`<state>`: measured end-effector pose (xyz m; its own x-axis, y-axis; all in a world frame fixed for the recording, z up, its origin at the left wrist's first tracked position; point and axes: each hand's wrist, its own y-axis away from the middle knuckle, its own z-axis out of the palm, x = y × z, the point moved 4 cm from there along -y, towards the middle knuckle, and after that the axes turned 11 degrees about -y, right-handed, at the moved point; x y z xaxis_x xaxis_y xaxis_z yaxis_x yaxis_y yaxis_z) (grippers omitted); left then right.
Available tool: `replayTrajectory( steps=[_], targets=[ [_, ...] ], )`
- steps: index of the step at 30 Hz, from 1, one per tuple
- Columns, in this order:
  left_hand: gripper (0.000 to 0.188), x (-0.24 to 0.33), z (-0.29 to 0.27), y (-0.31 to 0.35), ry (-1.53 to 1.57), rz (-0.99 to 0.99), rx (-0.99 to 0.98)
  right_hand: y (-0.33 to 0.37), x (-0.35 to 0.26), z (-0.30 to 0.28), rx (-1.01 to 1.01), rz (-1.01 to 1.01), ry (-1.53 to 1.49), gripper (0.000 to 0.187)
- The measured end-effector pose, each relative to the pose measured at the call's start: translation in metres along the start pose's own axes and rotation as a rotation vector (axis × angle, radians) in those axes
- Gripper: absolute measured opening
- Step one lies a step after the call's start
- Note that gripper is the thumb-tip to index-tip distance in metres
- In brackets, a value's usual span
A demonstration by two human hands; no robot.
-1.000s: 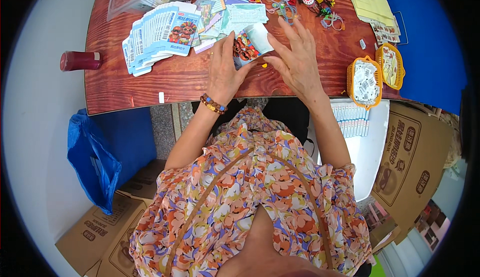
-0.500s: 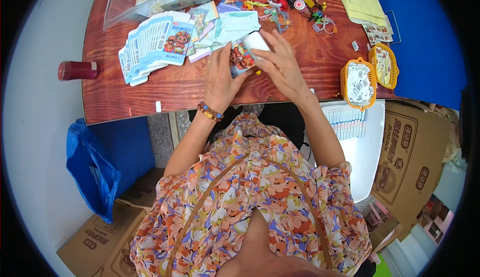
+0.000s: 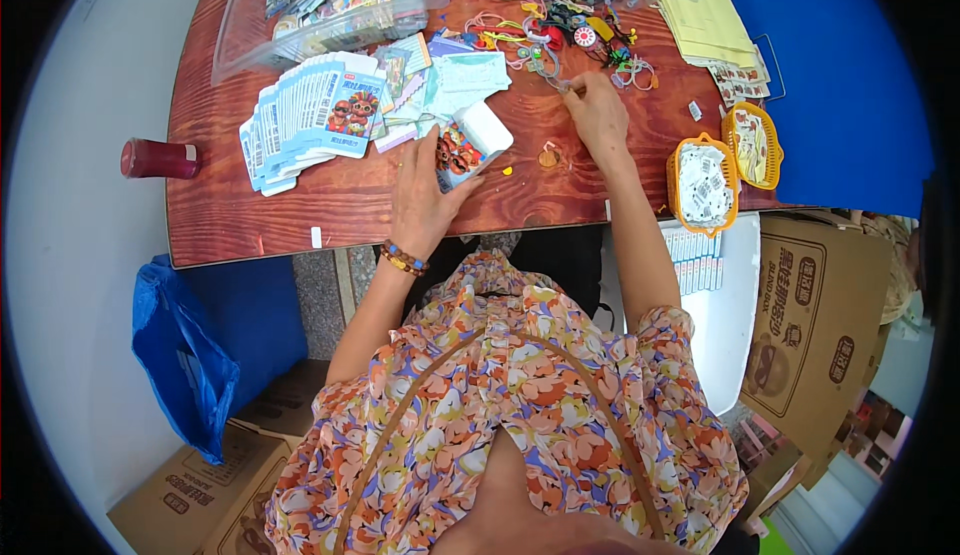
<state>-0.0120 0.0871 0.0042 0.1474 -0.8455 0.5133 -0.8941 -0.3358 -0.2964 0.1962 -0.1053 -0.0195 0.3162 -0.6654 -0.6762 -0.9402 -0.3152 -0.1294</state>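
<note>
In the head view, we are seeing the right hand (image 3: 600, 120) leaving the small picture box (image 3: 460, 157), where both hands were working half a second ago, and reaching to the near edge of the tangled cords and trinkets (image 3: 585, 39). The left hand (image 3: 422, 195) is now steadying the box alone, its fingers gripping the left and near sides, while the white end is facing far right. The right fingers are bunching narrowly (whether they are pinching a strand, we cannot tell). The box is sitting mid-bench (image 3: 360, 203), right of the fanned blue cards (image 3: 300, 105).
</note>
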Motion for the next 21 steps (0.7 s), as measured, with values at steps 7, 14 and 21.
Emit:
replayTrajectory(
  steps=[7, 14, 21],
  targets=[
    [0.084, 0.011, 0.004, -0.012, -0.063, 0.039, -0.077, 0.026, -0.011, -0.027, -0.260, 0.020, -0.823, 0.008],
    [0.085, 0.035, 0.010, -0.013, -0.035, 0.122, -0.090, 0.053, -0.071, -0.033, -0.292, -0.472, -0.313, 0.009],
    [0.084, 0.024, 0.012, -0.014, 0.007, 0.068, -0.056, 0.052, -0.070, -0.034, -0.293, -0.447, -0.327, 0.021]
  ],
)
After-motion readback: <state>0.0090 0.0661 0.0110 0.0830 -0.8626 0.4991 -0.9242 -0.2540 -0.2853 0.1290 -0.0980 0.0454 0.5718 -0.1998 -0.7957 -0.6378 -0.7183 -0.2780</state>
